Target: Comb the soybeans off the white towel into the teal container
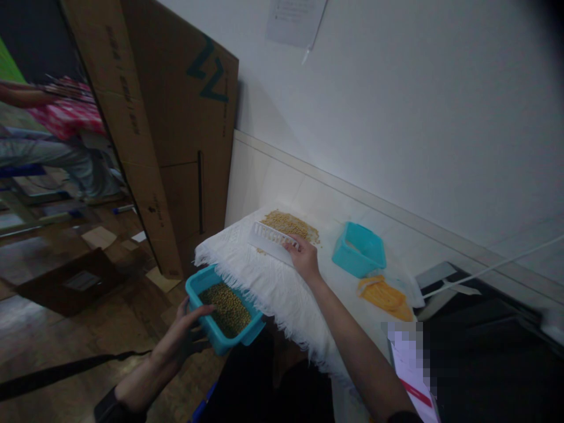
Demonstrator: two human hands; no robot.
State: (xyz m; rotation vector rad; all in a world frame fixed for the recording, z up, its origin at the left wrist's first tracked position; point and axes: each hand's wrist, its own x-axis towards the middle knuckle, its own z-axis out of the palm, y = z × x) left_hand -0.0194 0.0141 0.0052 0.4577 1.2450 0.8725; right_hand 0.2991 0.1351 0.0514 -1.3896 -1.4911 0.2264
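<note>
Head view: left hand [183, 329] clasps bin [214, 335] by its left rim, at the cloth [231, 247] edge; right hand [304, 257] pinches white tray [270, 245] by its right end, near loose beans [291, 225]. Bin probably weighty, contents shifty: hold opposite walls. Tray likely light, stiff.

Two turquoise tubs [217, 338] [347, 261], one white slotted strip [269, 244], one tabletop bean pile [286, 224], one fringed cloth [264, 288]

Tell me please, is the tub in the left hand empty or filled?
Partly filled: the tub holds many beans, lying lower than its rim.
</note>
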